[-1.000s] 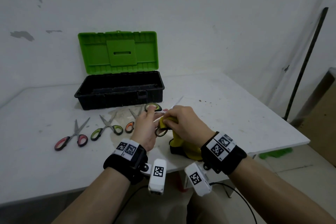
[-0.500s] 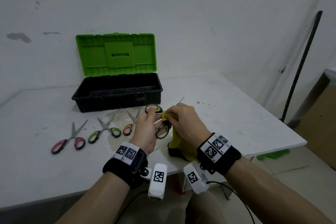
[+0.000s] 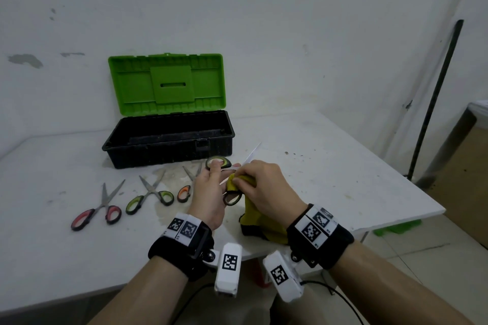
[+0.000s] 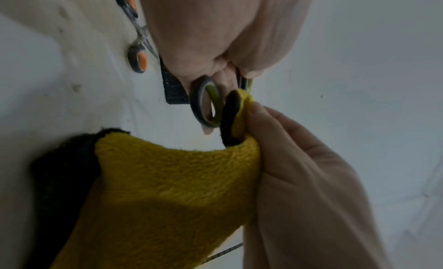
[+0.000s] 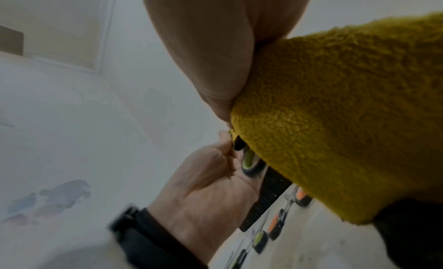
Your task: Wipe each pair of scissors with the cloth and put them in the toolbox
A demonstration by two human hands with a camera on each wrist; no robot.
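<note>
Nearest the front edge of the white table (image 3: 343, 166), the lower part of the yellow cloth (image 3: 260, 224) rests on the surface, its dark edging showing at the bottom. Just above it, the right hand (image 3: 266, 190) has its fingers curled, pinching a fold of the cloth against the pair of scissors being wiped (image 3: 232, 196); the left wrist view shows the thumb and fingers closed on the fold right beside one grey-and-green handle ring (image 4: 206, 104).

The left hand (image 3: 211, 192) grips these scissors by the handles, fingers curled round them, with one ring below the cloth and the other ring (image 3: 217, 162) at the fingertips. The blade tip (image 3: 253, 152) points up and away toward the right end of the toolbox.

To the left of the hands, three more pairs lie in a row on the table, well in from the front edge. The orange-handled pair (image 3: 184, 191) is just beside the left hand and partly hidden by it. Next comes a green-handled pair (image 3: 149, 196), then a red-handled pair (image 3: 101, 208) nearest the left edge. All three have their blades spread and pointing toward the back.

Behind them, near the back edge, stands the black toolbox (image 3: 169, 145), its green lid (image 3: 166, 84) raised upright against the wall. No scissors can be seen inside.
</note>
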